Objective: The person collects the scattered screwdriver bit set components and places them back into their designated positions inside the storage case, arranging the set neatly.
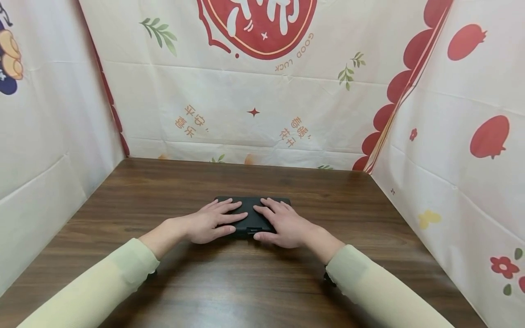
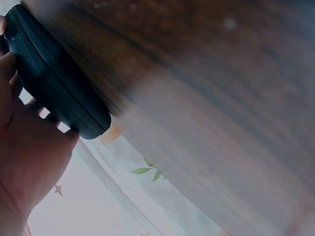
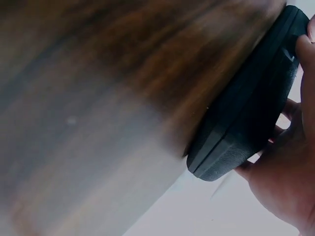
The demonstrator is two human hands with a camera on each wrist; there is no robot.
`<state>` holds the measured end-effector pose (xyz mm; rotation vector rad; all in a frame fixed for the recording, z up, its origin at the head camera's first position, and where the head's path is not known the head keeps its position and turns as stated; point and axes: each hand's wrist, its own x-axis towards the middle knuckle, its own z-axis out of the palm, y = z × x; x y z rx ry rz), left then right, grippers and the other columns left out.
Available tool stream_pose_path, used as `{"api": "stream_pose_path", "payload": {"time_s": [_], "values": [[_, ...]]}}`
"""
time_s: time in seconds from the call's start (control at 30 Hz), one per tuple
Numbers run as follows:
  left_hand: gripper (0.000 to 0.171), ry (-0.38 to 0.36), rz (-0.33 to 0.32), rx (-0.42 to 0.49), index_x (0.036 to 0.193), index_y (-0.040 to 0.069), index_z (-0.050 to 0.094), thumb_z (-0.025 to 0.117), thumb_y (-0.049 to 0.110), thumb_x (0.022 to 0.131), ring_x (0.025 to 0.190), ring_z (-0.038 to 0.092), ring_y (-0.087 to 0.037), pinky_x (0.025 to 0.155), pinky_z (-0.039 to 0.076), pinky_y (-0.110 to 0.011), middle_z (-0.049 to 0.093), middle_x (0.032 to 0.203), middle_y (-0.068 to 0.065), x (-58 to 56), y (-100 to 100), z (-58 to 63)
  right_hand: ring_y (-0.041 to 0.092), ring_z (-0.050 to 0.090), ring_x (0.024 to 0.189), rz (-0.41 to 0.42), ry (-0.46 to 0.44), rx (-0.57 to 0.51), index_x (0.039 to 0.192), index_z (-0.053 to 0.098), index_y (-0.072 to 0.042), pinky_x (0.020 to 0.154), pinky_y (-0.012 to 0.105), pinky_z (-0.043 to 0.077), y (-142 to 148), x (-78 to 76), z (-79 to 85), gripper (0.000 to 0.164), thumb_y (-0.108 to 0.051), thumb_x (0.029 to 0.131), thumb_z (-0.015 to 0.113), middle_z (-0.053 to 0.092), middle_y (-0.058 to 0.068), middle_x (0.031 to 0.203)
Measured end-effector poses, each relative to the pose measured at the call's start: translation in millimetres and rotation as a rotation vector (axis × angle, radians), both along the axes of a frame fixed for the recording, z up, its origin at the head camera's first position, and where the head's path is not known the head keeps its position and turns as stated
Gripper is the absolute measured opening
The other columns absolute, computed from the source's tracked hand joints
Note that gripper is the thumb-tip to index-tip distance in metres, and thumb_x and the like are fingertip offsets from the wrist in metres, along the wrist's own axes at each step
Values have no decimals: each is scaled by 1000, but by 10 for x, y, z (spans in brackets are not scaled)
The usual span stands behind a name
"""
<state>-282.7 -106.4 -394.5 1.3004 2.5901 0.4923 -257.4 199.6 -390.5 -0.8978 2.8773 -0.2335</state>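
Note:
A black, flat hard case lies closed on the wooden table, with a latch in the middle of its near side. My left hand rests on the left part of its lid, fingers spread and straight. On the right part lies my right hand, spread in the same way, its thumb by the near edge close to the latch. From the left wrist view, the case shows a textured side with a seam running along it. The right wrist view shows the case flat on the tabletop, under the right hand.
The brown wood-grain table reaches back to a printed white cloth hanging behind it. More cloth hangs along the left side and the right side.

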Motion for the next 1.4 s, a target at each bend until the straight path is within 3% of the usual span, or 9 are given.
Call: {"api": "stream_pose_path", "payload": {"time_s": [0.33, 0.67, 1.4], "values": [[55, -8, 5, -5, 171, 30, 41, 50, 41, 118, 171, 14, -43, 134, 9, -68, 24, 183, -10, 4, 12, 1, 40, 26, 168, -21, 34, 11, 172, 38, -22, 133, 65, 21, -60, 15, -6, 80, -68, 109, 54, 27, 14, 181], [55, -7, 6, 3, 171, 30, 42, 50, 40, 118, 171, 14, -43, 134, 9, -68, 25, 183, -11, 12, 3, 3, 36, 13, 172, -44, -25, 57, 175, 29, -22, 135, 65, 13, -87, 6, -16, 82, -70, 110, 45, 17, 12, 184], [55, -21, 9, -15, 171, 31, 40, 50, 40, 118, 171, 12, -42, 135, 8, -67, 23, 183, -10, -3, 18, 30, 35, 11, 172, -77, -33, 96, 175, 27, -19, 135, 65, 11, -155, 36, 3, 79, -66, 113, 41, 12, 13, 185]]}}
